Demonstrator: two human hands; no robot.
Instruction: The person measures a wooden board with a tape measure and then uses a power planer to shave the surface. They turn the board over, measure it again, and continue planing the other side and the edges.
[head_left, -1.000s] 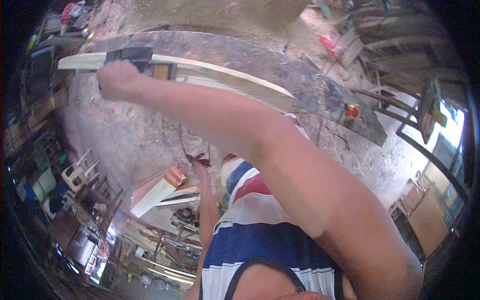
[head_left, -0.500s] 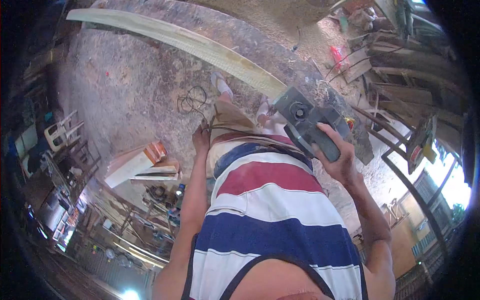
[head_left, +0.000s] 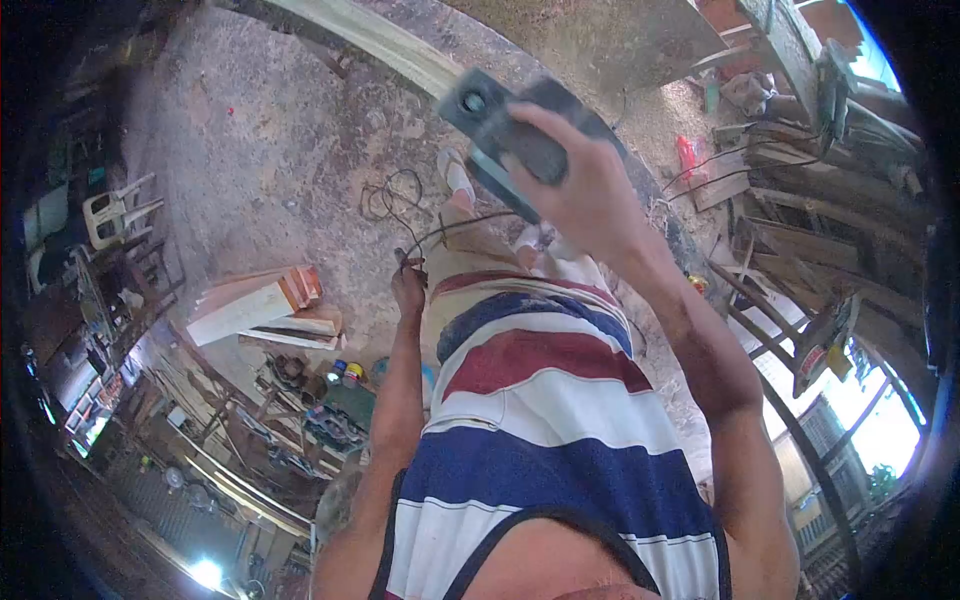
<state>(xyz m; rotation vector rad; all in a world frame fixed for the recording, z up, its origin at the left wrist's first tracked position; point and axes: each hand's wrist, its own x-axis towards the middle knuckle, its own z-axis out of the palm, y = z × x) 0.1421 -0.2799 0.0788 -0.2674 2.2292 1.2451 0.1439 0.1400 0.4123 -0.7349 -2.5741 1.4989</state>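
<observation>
My right hand (head_left: 585,185) is wrapped round the handle of a dark electric planer (head_left: 487,128); planer and hand are slightly blurred. The planer sits over a long, pale, curved board (head_left: 395,42), which runs off past the top of the view and is partly covered by the tool. Down at my left side, my left hand (head_left: 408,284) is closed on a black power cord (head_left: 412,243). The cord runs to the planer's rear, and some of it lies in loose loops on the ground ahead of my feet.
Cut wood blocks (head_left: 255,308) are stacked on the floor at left, near a plastic chair (head_left: 118,212). Planks and timber (head_left: 800,215) lean at right, beside a red plastic bag (head_left: 688,158). Sawdust covers the ground beyond the board.
My right hand has pushed the planer forward and to the left along the board, with the arm stretching out. My left hand stays low, still holding the cord.
</observation>
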